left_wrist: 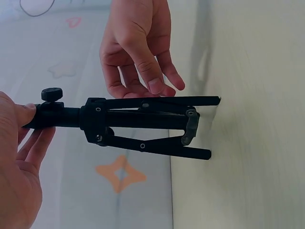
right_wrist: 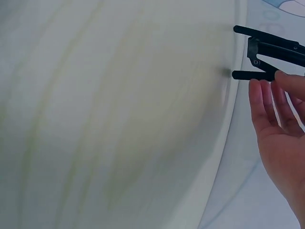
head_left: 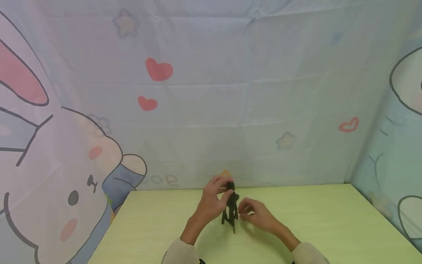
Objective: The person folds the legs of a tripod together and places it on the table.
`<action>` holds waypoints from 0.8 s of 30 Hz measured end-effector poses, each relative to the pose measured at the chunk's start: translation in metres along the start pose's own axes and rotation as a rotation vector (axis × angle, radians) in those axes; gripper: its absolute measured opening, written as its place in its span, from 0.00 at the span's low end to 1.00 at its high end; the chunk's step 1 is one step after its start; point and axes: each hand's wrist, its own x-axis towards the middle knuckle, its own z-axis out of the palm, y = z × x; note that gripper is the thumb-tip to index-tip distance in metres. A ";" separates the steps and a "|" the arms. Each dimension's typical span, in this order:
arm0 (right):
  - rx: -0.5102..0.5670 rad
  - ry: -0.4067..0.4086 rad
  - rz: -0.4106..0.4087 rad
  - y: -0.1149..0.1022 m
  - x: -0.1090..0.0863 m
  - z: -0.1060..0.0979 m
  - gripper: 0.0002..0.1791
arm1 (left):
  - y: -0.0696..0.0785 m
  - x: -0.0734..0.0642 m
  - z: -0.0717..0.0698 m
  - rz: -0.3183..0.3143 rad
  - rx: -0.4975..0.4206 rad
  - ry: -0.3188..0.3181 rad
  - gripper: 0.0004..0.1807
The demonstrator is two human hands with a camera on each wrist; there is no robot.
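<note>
My left hand (head_left: 211,201) grips the upper tube of a black tripod (left_wrist: 143,119), thumb and fingers around it just beside the knob (left_wrist: 52,94). My right hand (head_left: 258,215) is loose, fingers slightly bent and grasping nothing, right at the outer side of one leg (left_wrist: 181,101); whether the fingertips touch it, I cannot tell. Between my hands the tripod points its narrowly spread legs down toward the pale yellow-green desk (head_left: 329,220). Behind that hangs a backdrop (head_left: 214,110) with pink hearts (head_left: 159,70) and a big cartoon rabbit (head_left: 43,190).
</note>
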 end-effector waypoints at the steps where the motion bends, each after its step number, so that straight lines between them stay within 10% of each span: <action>1: -0.004 0.010 0.008 0.000 0.000 0.000 0.08 | 0.000 0.000 0.000 -0.004 -0.002 -0.002 0.17; 24: 0.128 -0.121 0.037 0.003 0.003 0.001 0.12 | -0.001 0.001 -0.002 -0.025 -0.058 -0.041 0.21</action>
